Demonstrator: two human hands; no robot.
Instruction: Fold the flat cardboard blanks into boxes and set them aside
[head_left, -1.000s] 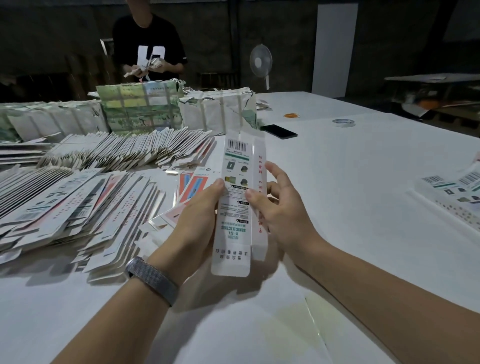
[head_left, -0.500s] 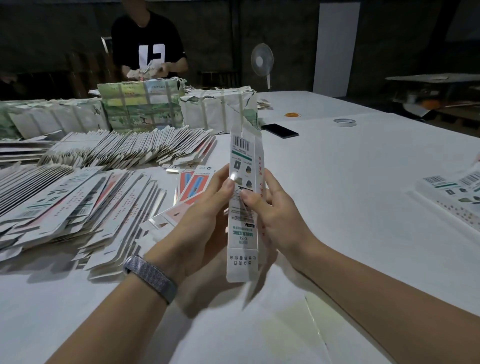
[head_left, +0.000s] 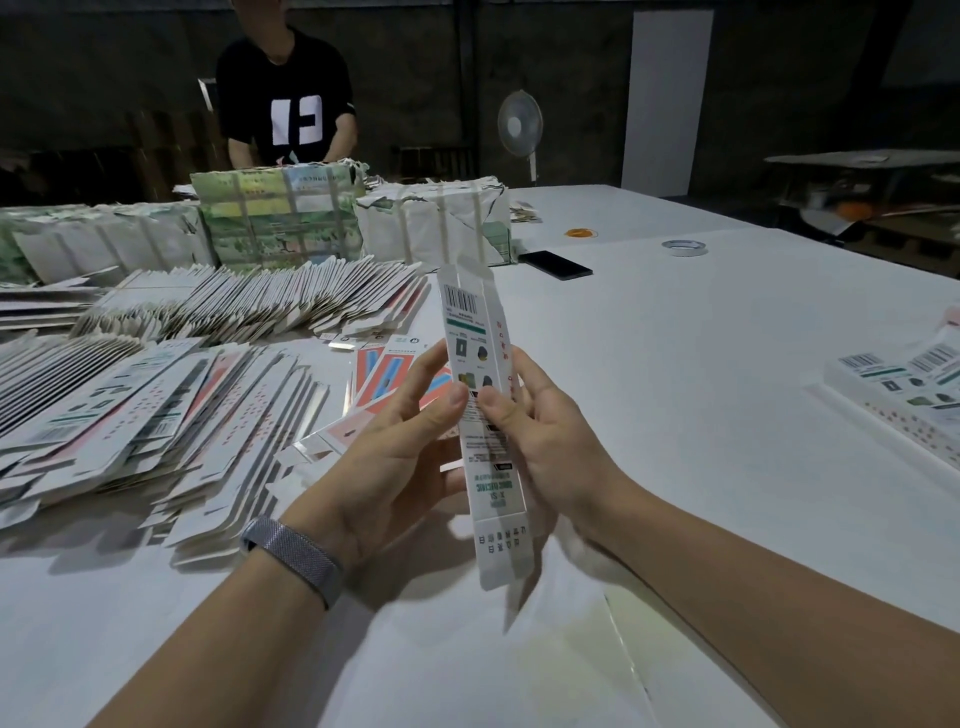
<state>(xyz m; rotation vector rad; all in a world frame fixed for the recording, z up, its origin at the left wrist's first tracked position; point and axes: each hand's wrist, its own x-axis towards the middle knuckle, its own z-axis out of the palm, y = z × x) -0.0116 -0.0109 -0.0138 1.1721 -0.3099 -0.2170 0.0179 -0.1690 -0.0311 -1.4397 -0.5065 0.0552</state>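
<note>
Both hands grip one long white box above the table.

Left of the grip lie fanned flat blanks (head_left: 156, 415); left hand (head_left: 395, 457) and right hand (head_left: 540, 441) pinch the box (head_left: 480, 415), barcode end up, seemingly half-opened; finished boxes (head_left: 904, 384) lie right.

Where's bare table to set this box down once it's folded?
Bare table lies right of the box, between the phone and the finished boxes at the right edge. The near edge is bare too. Left is crowded with flat blanks.

Blanks (head_left: 156, 415) left on table (head_left: 727, 415), phone (head_left: 555, 264) behind, boxes (head_left: 904, 384) right.
</note>
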